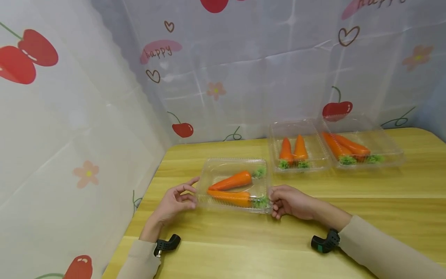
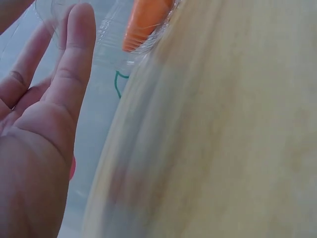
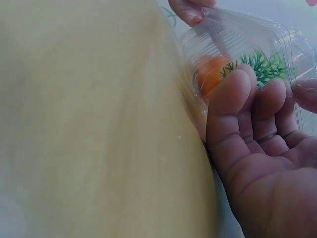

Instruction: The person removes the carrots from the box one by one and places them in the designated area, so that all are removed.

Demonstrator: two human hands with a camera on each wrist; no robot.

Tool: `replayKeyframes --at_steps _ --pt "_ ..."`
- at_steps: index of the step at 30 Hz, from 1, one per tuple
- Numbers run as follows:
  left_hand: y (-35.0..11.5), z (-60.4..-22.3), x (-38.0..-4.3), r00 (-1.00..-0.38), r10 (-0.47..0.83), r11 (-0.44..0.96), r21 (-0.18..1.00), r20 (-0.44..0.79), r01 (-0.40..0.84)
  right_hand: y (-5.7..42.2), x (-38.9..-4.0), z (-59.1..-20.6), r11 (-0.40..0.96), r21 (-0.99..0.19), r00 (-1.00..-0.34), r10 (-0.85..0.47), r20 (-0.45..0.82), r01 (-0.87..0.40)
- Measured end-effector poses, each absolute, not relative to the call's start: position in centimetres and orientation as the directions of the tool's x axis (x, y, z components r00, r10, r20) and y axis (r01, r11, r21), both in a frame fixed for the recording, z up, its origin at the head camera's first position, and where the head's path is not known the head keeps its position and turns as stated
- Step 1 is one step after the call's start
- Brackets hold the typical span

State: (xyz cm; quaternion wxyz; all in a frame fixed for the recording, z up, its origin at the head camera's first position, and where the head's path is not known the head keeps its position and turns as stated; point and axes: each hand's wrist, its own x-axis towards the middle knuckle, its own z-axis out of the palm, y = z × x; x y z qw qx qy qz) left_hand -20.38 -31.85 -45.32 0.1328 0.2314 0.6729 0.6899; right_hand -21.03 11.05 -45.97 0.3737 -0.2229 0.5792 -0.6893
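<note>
Clear plastic box [image 1: 218, 171], seemingly closed

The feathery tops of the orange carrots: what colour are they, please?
The feathery tops are green, best seen together in the head view.

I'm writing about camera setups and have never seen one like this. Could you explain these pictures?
There's no robot: a person is working bare-handed. The wide picture comes from a camera worn on the head, looking down. The two close ones come from wrist cameras, left and right. Between the hands is a clear plastic box with two carrots inside. Two similar boxes, also holding carrots, sit on the table farther back, to the right. The right hand grips the nearest box by its right side; the left hand is at its left edge, fingers fairly straight.
</note>
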Motion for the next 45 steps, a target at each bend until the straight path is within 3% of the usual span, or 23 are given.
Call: replayKeyframes --at_steps 8,13,16,18,20,23,27,35,45 --pt "-32.0 -45.3 -19.9 -0.852 0.504 -0.102 0.990 0.139 0.101 11.5 -20.1 -45.6 0.013 -0.979 -0.672 -0.725 -0.150 0.203" --pt "-32.1 -45.4 -19.8 -0.847 0.512 -0.112 0.989 0.142 0.097 11.7 -18.7 -44.7 0.193 -0.981 -0.795 -0.599 -0.095 -0.028" --pt "-32.1 -45.3 -19.9 -0.846 0.511 -0.122 0.987 0.151 0.103 11.6 -18.0 -44.3 0.323 -0.923 -0.871 -0.491 0.026 -0.210" --pt "-32.1 -45.3 -20.0 -0.848 0.508 -0.128 0.987 0.150 0.099 11.5 -17.7 -44.1 0.366 -0.871 -0.882 -0.448 0.144 -0.328" --pt "-32.1 -45.4 -20.1 -0.847 0.510 -0.132 0.986 0.154 0.100 11.3 -17.5 -44.0 0.373 -0.794 -0.842 -0.451 0.297 -0.480" --pt "-32.1 -45.4 -20.2 -0.844 0.513 -0.139 0.985 0.158 0.099 11.0 -17.4 -44.1 0.337 -0.651 -0.713 -0.507 0.483 -0.680" --pt "-32.2 -45.5 -20.1 -0.842 0.514 -0.144 0.984 0.164 0.104 10.7 -17.4 -44.3 0.296 -0.518 -0.585 -0.561 0.585 -0.802" --pt "-32.1 -45.5 -19.7 -0.853 0.504 -0.125 0.989 0.133 0.081 10.7 -17.4 -44.7 0.275 -0.503 -0.562 -0.556 0.612 -0.820" --pt "-32.2 -45.6 -19.8 -0.842 0.523 -0.138 0.988 0.135 0.073 10.5 -17.8 -43.7 0.215 -0.444 -0.483 -0.559 0.674 -0.870"
